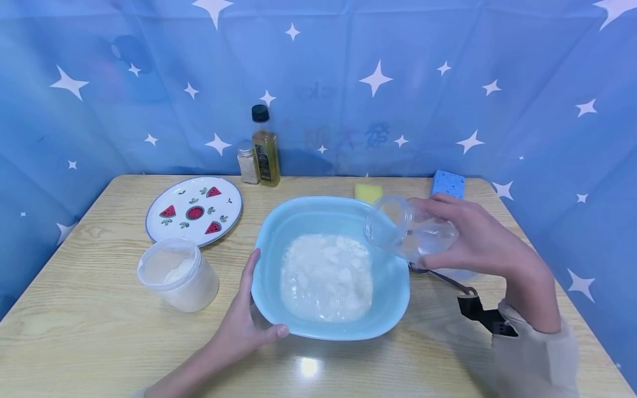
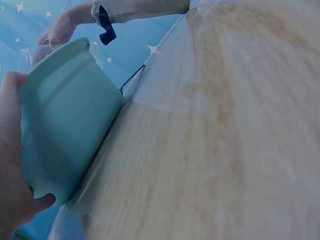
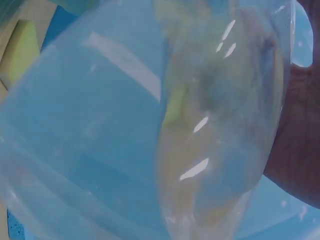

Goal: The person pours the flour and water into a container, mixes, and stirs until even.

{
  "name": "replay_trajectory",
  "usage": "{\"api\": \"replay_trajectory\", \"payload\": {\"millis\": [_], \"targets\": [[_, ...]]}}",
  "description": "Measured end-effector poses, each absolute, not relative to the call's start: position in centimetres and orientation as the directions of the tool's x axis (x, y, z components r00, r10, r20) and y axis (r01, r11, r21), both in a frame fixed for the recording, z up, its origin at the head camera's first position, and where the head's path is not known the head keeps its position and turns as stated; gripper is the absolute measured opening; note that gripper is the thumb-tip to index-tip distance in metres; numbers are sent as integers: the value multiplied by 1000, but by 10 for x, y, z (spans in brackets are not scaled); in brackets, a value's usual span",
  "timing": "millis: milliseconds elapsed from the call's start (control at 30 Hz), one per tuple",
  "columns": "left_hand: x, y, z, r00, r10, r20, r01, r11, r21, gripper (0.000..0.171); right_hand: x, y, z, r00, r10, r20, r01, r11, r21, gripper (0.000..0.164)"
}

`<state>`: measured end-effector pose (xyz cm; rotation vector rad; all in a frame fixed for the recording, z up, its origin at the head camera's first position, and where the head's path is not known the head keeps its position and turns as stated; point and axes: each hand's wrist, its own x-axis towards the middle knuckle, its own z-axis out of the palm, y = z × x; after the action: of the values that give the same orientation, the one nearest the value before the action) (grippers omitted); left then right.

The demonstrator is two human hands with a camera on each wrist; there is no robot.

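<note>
A light blue plastic basin [image 1: 269, 221] stands on the table with wet white powder, looking like flour [image 1: 325, 276], and cloudy liquid inside. My left hand [image 1: 244, 326] grips its near left side, thumb at the front rim and a finger along the left; the left wrist view shows the hand [image 2: 12, 165] against the outer wall [image 2: 70, 120]. Over the basin's right rim, my right hand [image 1: 478, 237] holds a clear plastic cup [image 1: 413, 229] tipped to the left, with clear liquid in it. Close up, the cup [image 3: 215, 125] fills the right wrist view.
Left of the basin are an open tub of white powder [image 1: 191, 284] and a watermelon-patterned plate [image 1: 224, 199]. Behind stand an oil bottle [image 1: 267, 157] and a small shaker jar [image 1: 247, 166]. A yellow sponge [image 1: 368, 192], blue sponge [image 1: 448, 183] and dark-handled utensil [image 1: 453, 282] lie rightward.
</note>
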<state>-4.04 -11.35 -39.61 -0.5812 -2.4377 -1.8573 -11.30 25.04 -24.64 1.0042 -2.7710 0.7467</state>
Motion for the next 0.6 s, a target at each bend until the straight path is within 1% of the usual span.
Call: {"api": "replay_trajectory", "payload": {"millis": [133, 367, 600], "targets": [[-40, -114, -396, -931, 275, 239, 304, 227, 925, 122, -115, 250, -248, -773, -580, 258, -631, 656, -414, 77], [-40, -114, -396, -931, 274, 242, 307, 224, 925, 122, -114, 243, -250, -746, -602, 285, -666, 655, -358, 73], [-41, -114, -395, -928, 277, 248, 316, 237, 919, 122, -110, 237, -252, -761, -595, 257, -648, 690, -323, 76]]}}
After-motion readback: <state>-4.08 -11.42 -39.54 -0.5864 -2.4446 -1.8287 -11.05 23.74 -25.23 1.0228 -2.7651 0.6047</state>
